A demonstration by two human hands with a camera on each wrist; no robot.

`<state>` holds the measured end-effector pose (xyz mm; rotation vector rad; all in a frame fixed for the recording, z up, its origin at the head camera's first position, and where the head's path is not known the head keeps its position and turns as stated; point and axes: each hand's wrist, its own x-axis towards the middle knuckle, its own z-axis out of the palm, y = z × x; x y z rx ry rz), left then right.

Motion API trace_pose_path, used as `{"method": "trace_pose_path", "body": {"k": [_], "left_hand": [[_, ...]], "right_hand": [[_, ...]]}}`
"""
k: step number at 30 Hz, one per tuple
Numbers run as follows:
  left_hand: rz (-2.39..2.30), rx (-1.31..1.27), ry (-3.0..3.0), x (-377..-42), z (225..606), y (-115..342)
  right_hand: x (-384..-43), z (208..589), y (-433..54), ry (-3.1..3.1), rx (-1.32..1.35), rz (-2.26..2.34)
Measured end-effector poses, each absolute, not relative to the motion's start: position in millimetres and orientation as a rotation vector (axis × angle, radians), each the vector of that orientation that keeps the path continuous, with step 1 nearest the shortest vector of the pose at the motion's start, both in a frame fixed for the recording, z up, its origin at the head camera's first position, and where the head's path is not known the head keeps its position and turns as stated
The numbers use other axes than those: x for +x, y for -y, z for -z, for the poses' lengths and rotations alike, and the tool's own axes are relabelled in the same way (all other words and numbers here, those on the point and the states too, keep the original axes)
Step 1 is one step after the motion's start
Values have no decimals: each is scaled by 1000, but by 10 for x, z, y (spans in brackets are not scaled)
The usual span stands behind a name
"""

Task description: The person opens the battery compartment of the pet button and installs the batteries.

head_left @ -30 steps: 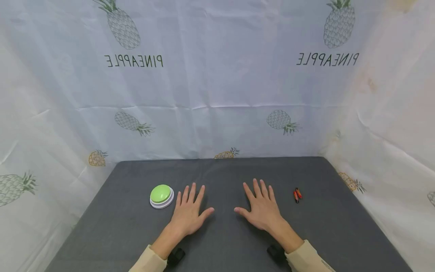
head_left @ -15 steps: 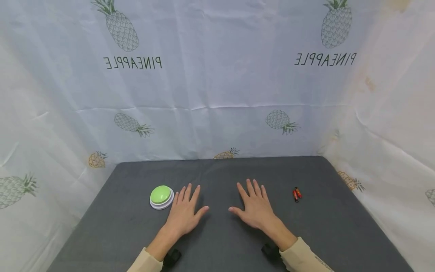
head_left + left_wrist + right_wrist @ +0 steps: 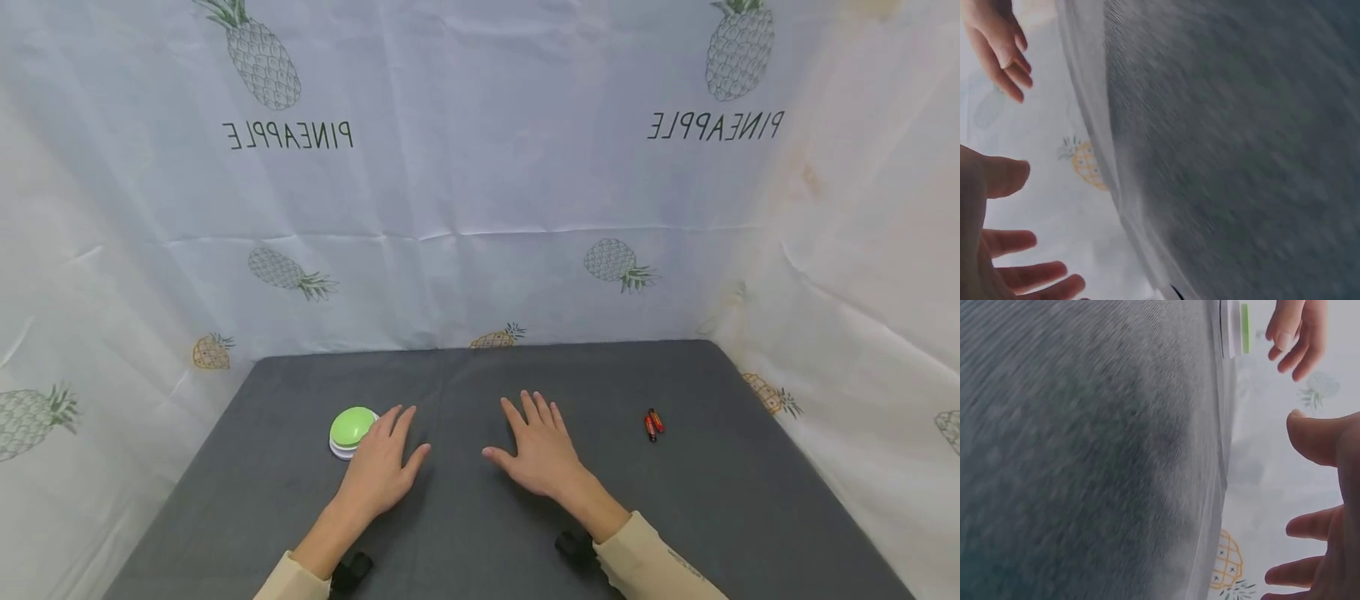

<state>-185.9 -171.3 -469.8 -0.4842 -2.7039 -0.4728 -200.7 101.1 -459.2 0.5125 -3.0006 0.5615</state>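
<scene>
A round light with a green dome on a white base, or a large push button of that look (image 3: pixel 351 427), sits on the left of the dark grey table. My left hand (image 3: pixel 377 471) hovers just right of it, fingers spread, and hides part of its right side in the head view. My right hand (image 3: pixel 538 454) is over the middle of the table with fingers apart, holding nothing. Two small red and black batteries (image 3: pixel 654 424) lie side by side to its right. In the right wrist view the green and white button (image 3: pixel 1235 328) shows beyond the cloth, near the left hand (image 3: pixel 1300 337).
The table (image 3: pixel 480 542) is covered with dark grey cloth. A white curtain (image 3: pixel 480 167) with pineapple prints rises at its back edge and along both sides. A black wrist device (image 3: pixel 351 573) sits under the left wrist, another (image 3: pixel 576 547) under the right.
Both hands have drifted to the left. My left hand now overlaps the button's right edge in the head view. The button and batteries stay in place.
</scene>
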Motion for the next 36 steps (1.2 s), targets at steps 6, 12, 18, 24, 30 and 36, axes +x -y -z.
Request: {"method": "trace_pose_path", "body": {"k": [6, 12, 18, 24, 30, 36], "left_hand": [[542, -465, 2610, -1873, 4684, 1845], [591, -430, 2590, -1904, 4665, 1965], [623, -337, 2591, -1905, 4641, 2116], [634, -270, 2619, -1927, 4643, 2283], [679, -239, 2645, -1960, 4661, 2450], [755, -218, 2688, -1994, 4666, 2572]], "right_hand": [[-2044, 4540, -901, 2996, 539, -596], [-2080, 4503, -801, 2981, 549, -644], [-2111, 4483, -645, 2943, 579, -743], [-2138, 4504, -511, 2931, 586, -773], [-2179, 4501, -411, 2915, 579, -827], [-2226, 4513, -303, 2882, 615, -897]]}}
